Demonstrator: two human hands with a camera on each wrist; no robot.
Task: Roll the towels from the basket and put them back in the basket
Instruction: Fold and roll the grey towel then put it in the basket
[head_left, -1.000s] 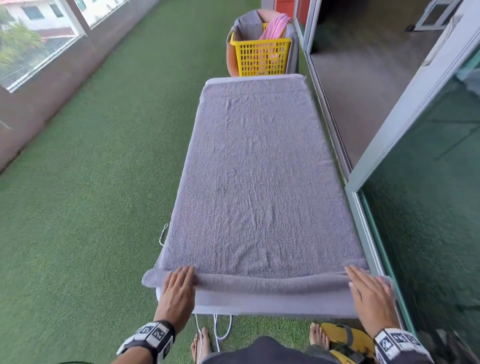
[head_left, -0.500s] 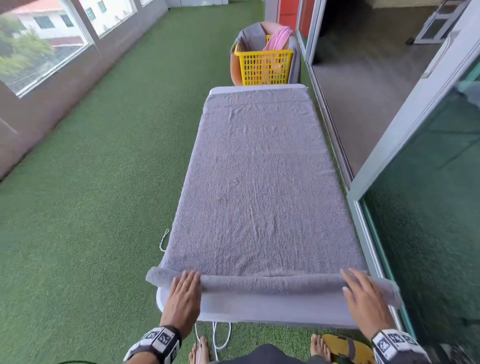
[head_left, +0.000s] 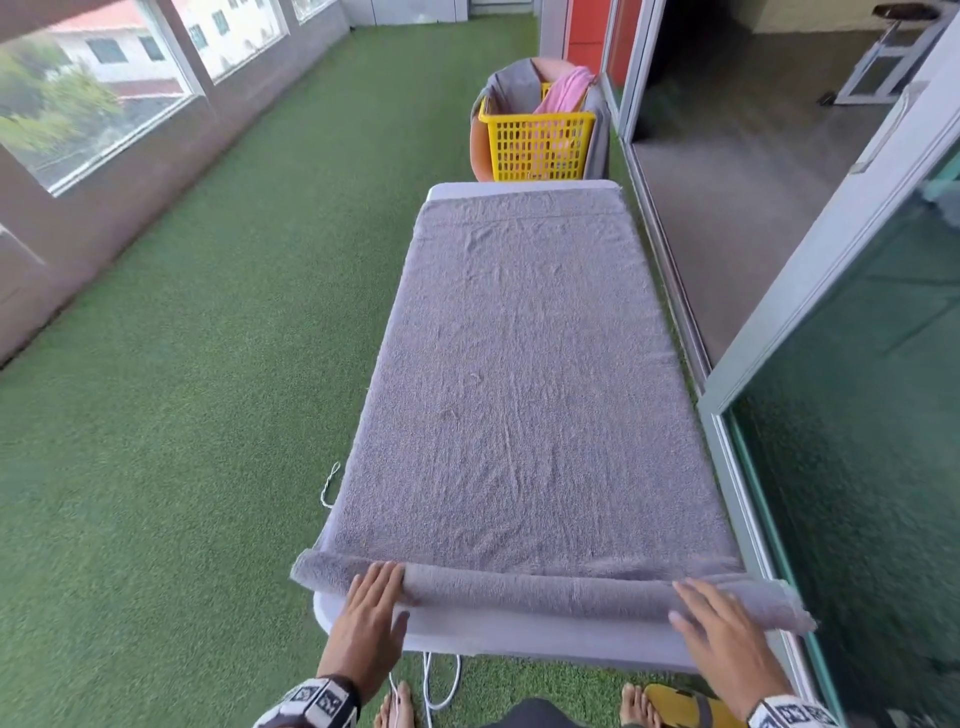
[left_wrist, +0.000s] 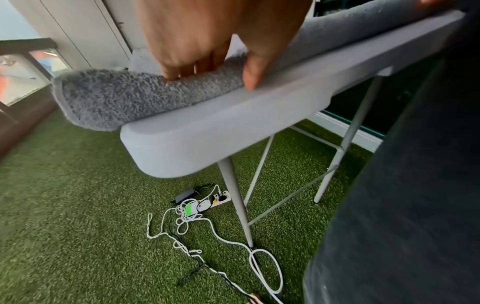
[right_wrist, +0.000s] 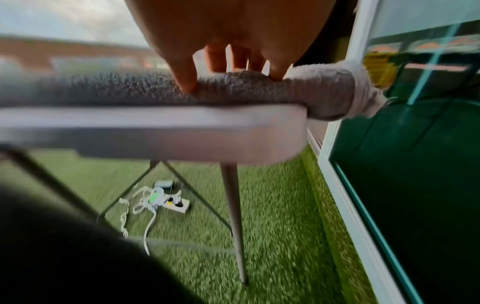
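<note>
A grey towel (head_left: 519, 389) lies spread along a white folding table (head_left: 519, 636). Its near end is wound into a thin roll (head_left: 545, 590) that overhangs both table sides. My left hand (head_left: 371, 605) presses flat on the roll near its left end, fingers straight, thumb down on the table edge (left_wrist: 207, 131). My right hand (head_left: 711, 621) presses the roll (right_wrist: 311, 92) near its right end, fingers spread. Beyond the table's far end stands the yellow basket (head_left: 537, 143), with a pink towel (head_left: 566, 93) sticking out of it.
A glass sliding door (head_left: 857, 467) runs close along the table's right side. Green artificial grass (head_left: 182, 415) stretches wide on the left. A power strip with white cables (left_wrist: 207, 205) lies under the table. An orange chair (head_left: 478, 145) backs the basket.
Both hands have pushed forward over the roll. The rolled end has turned away from me and grown slightly thicker, baring more white table at the near edge.
</note>
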